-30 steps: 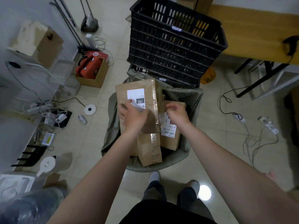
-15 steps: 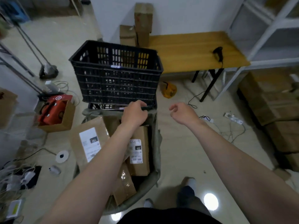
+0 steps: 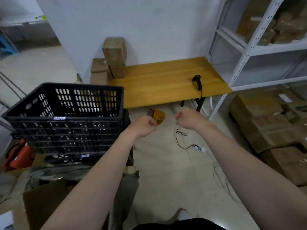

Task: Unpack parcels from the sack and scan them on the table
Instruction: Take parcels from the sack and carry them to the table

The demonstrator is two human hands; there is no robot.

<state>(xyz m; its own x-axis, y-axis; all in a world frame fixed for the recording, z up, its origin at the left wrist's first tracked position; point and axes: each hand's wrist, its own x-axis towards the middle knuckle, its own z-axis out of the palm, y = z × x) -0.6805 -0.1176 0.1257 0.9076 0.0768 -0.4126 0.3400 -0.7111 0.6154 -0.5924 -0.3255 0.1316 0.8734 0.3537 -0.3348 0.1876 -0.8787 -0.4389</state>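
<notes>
Both my hands are raised over the floor in front of the wooden table (image 3: 166, 83), and neither holds anything. My left hand (image 3: 144, 127) is curled into a loose fist beside the black crate (image 3: 66, 113). My right hand (image 3: 189, 118) hangs with its fingers loosely bent and apart. A black handheld scanner (image 3: 197, 82) lies on the table's right part. The grey-green sack (image 3: 128, 186) stands at the lower left under my left forearm. A brown cardboard parcel (image 3: 44, 201) shows in it, mostly hidden.
Brown boxes (image 3: 114, 55) are stacked at the table's left end against the wall. A white metal shelf (image 3: 245, 52) with parcels stands right of the table, with more boxes (image 3: 269, 127) on the floor below. Cables (image 3: 182, 141) and a yellow object (image 3: 157, 116) lie on the floor.
My hands have let go of the parcels in the sack and risen empty. The view has swung up and right from the sack toward the table and shelf.
</notes>
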